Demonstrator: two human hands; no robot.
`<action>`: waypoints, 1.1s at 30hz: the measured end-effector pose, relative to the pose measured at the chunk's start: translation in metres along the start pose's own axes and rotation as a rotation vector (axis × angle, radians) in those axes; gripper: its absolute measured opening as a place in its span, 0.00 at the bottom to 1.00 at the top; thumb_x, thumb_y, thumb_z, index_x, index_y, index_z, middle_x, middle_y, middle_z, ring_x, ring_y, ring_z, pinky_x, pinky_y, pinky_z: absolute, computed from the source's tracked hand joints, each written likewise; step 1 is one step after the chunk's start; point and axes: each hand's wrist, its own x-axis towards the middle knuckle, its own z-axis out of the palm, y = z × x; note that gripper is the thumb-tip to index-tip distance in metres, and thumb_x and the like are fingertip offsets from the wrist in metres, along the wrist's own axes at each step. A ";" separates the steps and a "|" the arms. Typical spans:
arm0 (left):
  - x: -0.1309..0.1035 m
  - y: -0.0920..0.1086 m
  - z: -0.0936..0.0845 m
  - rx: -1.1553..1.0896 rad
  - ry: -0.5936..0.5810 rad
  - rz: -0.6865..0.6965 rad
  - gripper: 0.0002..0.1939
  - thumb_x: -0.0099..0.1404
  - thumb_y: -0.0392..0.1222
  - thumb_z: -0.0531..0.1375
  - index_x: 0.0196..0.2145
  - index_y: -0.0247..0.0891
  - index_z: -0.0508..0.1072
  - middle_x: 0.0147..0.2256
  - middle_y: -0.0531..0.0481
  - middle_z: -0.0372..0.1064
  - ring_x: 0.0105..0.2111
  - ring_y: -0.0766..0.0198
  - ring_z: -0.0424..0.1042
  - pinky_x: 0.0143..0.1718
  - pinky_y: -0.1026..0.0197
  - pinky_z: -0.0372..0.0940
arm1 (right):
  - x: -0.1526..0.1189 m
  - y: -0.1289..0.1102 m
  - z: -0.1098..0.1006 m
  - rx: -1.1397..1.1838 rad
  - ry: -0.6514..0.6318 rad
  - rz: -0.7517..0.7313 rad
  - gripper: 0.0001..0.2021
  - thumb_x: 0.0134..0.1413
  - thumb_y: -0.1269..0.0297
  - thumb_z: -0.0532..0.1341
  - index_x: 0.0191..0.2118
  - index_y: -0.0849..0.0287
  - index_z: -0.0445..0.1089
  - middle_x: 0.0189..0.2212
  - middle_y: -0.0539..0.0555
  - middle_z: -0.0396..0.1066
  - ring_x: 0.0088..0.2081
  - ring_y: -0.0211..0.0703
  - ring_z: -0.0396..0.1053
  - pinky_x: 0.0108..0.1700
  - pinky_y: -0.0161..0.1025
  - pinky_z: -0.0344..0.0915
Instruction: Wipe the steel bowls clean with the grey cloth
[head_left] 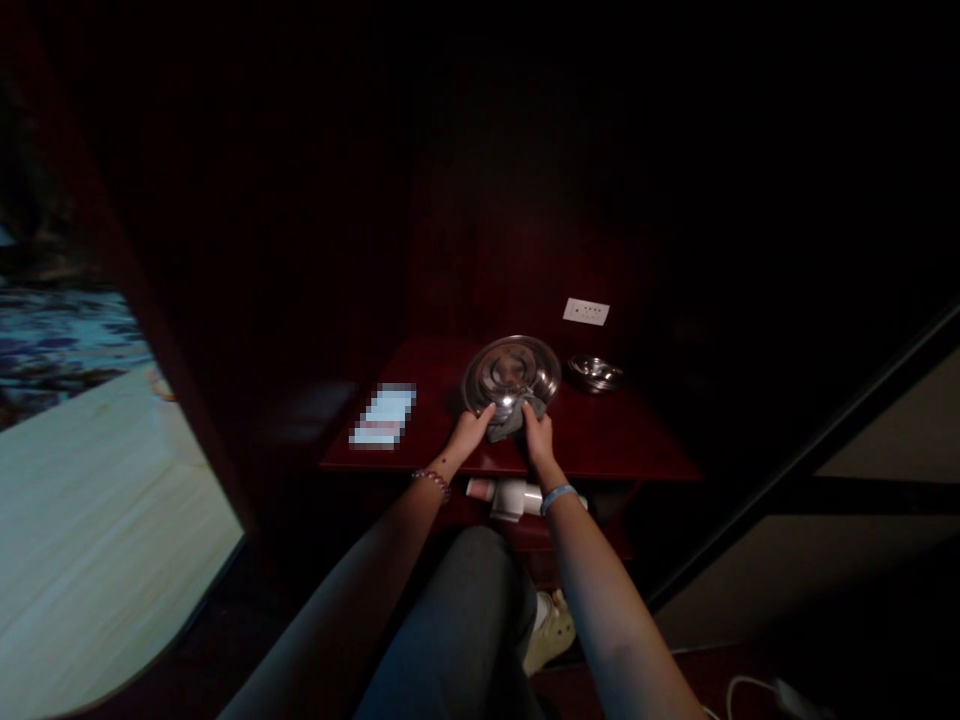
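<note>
A wide, round stainless-steel dish (511,370) is tilted up above the dark red shelf, in front of both hands. My left hand (472,428) is closed on its near left rim, with the thumb on the upper side. A crumpled grey cloth (507,420) lies against the near rim between the hands. My right hand (538,430) is closed on the cloth at the near right rim, its thumb pressing it to the metal. The fingers beneath the dish are hidden. Just right of the dish, small nested metal bowls (595,374) sit on the shelf.
The dark red shelf (630,440) has a blurred-out bright rectangle (384,415) at its left. A white socket plate (586,312) is on the back wall. Below the shelf's edge lies a white object (510,497) beside pinkish paper cups (480,489). A pale tabletop (97,540) stands left.
</note>
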 end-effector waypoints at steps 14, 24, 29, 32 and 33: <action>0.008 -0.012 -0.004 0.062 0.071 0.063 0.19 0.64 0.46 0.57 0.43 0.29 0.78 0.45 0.39 0.78 0.50 0.53 0.75 0.54 0.57 0.64 | 0.002 0.005 -0.003 -0.084 0.002 -0.049 0.20 0.49 0.51 0.63 0.38 0.66 0.78 0.34 0.57 0.80 0.37 0.47 0.75 0.41 0.38 0.69; 0.007 -0.012 -0.003 0.156 0.043 0.126 0.17 0.63 0.43 0.55 0.39 0.29 0.79 0.41 0.39 0.79 0.46 0.55 0.76 0.52 0.58 0.66 | -0.002 0.003 -0.004 -0.181 0.117 -0.052 0.22 0.50 0.50 0.62 0.37 0.68 0.79 0.35 0.62 0.80 0.37 0.49 0.76 0.39 0.38 0.68; 0.010 -0.013 0.003 0.156 0.003 0.092 0.16 0.61 0.43 0.55 0.38 0.30 0.79 0.39 0.42 0.80 0.47 0.54 0.75 0.53 0.57 0.65 | 0.000 0.004 -0.005 -0.172 0.159 -0.017 0.23 0.48 0.49 0.63 0.38 0.67 0.79 0.36 0.62 0.80 0.37 0.49 0.76 0.40 0.38 0.68; 0.012 -0.015 0.003 0.187 -0.004 0.045 0.17 0.62 0.44 0.55 0.37 0.31 0.80 0.36 0.43 0.80 0.47 0.53 0.76 0.53 0.56 0.66 | -0.001 0.000 -0.003 -0.162 0.141 -0.004 0.23 0.48 0.47 0.63 0.37 0.66 0.79 0.35 0.61 0.80 0.38 0.49 0.76 0.40 0.37 0.68; 0.012 -0.015 0.003 0.192 -0.002 0.044 0.17 0.62 0.45 0.56 0.38 0.31 0.80 0.37 0.43 0.80 0.47 0.53 0.76 0.53 0.56 0.66 | -0.002 -0.001 -0.002 -0.148 0.116 0.003 0.24 0.48 0.47 0.63 0.38 0.65 0.79 0.36 0.60 0.80 0.39 0.48 0.76 0.41 0.37 0.68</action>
